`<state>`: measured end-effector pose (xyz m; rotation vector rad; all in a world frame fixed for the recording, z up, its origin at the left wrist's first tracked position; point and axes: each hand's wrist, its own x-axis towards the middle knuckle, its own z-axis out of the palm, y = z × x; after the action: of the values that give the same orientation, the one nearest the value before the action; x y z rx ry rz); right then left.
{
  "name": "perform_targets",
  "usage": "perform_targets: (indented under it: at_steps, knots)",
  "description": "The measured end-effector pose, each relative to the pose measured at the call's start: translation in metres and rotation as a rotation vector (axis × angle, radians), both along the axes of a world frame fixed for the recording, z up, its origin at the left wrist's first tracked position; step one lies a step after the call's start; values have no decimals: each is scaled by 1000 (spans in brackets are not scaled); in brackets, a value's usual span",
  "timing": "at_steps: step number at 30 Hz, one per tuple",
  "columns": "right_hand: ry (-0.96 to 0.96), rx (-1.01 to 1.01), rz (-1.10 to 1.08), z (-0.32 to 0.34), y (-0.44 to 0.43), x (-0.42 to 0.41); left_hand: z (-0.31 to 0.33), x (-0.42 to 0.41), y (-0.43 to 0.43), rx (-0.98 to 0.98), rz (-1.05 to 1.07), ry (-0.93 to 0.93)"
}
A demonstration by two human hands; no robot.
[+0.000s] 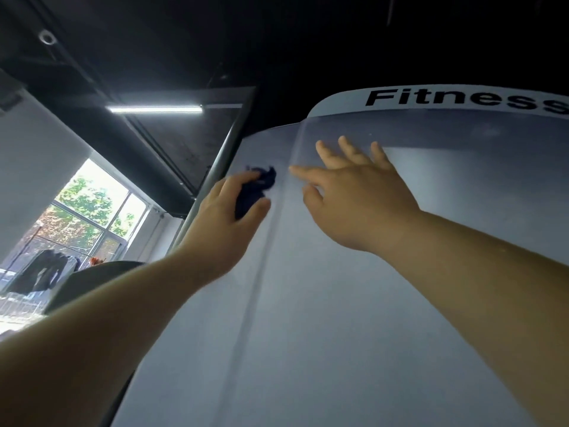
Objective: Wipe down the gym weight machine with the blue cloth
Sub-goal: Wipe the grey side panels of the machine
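The left hand (228,211) grips the blue cloth (255,186). Its fingers curl over the top of the cloth and its thumb closes in from below. The cloth is a dark navy wad, soft and crumpled, and its ragged edge pokes out just beyond the fingertips. The wad's longer run follows the line of the fingers, slanting up and to the right, and it lies against the weight machine's cover panel (338,318).

The panel is a smooth, pale grey sheet with a dull sheen. It is tall and gently curved, and its long axis runs up and away past both sets of fingers to a rounded top corner. A faint straight seam (261,272) runs lengthwise between the two hands, just to the thumb side of the cloth.

The right hand (360,195) lies flat on the panel, its fingers (326,152) straight and spread apart, holding nothing. Above those fingertips a white band (338,101) carries bold black "Fitness" lettering.

Beyond the left hand's knuckles a slim metal post (215,177) borders the panel. Further off are a glowing tube light (154,109) and a bright window (92,211).
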<state>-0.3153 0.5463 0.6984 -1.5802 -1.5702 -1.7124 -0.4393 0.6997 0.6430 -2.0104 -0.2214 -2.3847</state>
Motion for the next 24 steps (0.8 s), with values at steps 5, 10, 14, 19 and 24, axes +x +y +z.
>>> perform_targets:
  at_steps: [5, 10, 14, 19, 24]
  knots:
    - [-9, -12, -30, 1, 1, -2, -90, -18, -4, 45, 54, 239]
    - [1, -12, -30, -1, 0, -1, -13, -21, 14, -74, -44, 72]
    - [10, 2, -12, -2, 0, 0, 7, -14, 20, -174, -48, -61]
    - [20, 33, 74, -7, 1, 0, -76, -23, 20, -175, -46, 44]
    - [22, 40, 172, -16, -3, 0, -157, -30, -4, -104, 29, 168]
